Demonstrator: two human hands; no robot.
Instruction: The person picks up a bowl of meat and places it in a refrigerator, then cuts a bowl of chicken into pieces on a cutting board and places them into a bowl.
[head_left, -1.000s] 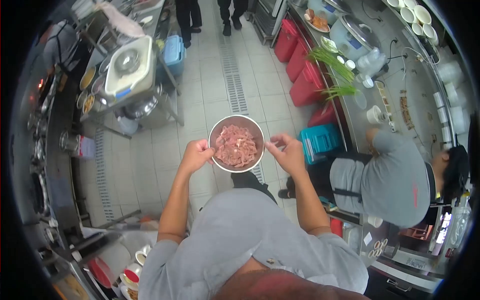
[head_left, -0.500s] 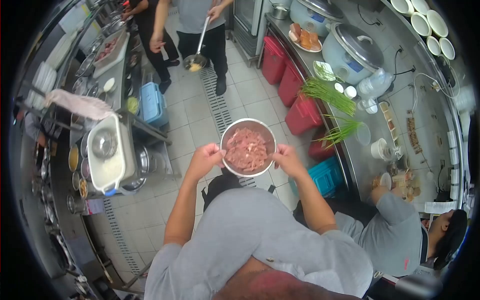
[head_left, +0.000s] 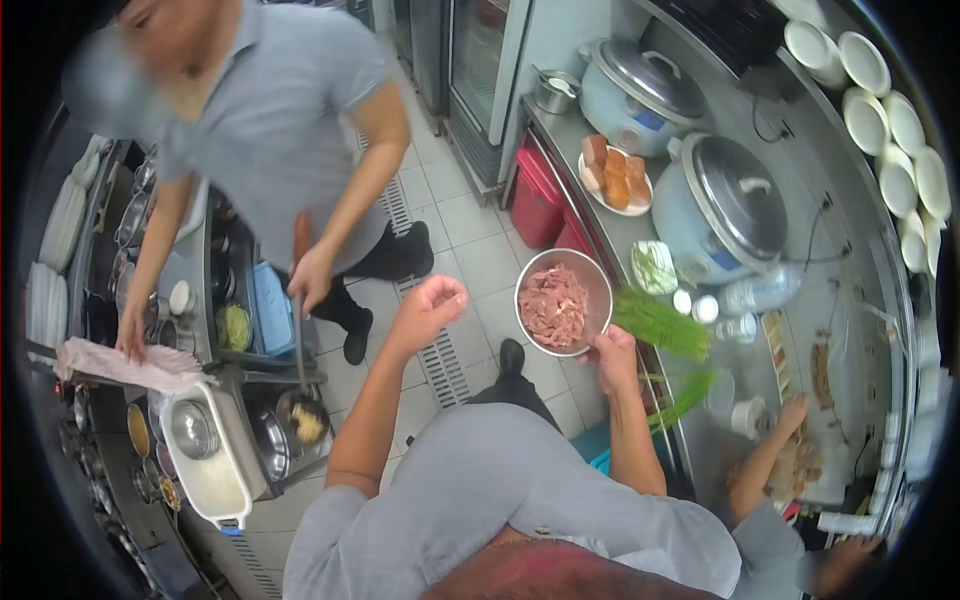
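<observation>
**One hand under a bowl of raw meat**

One round stainless-steel bowl [head_left: 597,288] is up at chest height, in front of the person and just left of the edge of the long steel counter [head_left: 622,243]. It is carried by the right hand [head_left: 612,358] alone, which grips the near rim from below, thumb on the edge. The bowl is shallow and shiny, with a thin rolled lip. Its floor is covered by a loose heap of pink sliced raw meat [head_left: 552,305], in wet, thin strips with pale streaks, while the upper wall is bare metal.

The left hand [head_left: 432,300] hangs apart from the bowl over the tiled floor, curled into a loose fist with nothing visible in it.

Just beside the bowl, a bunch of green chives [head_left: 662,326] lies on the counter. Farther along are a white plate of brown fried pieces [head_left: 615,180] and a pale blue rice cooker [head_left: 722,205]. Across the aisle, a co-worker in a grey shirt [head_left: 270,110] holds a long-handled ladle [head_left: 299,330].
</observation>
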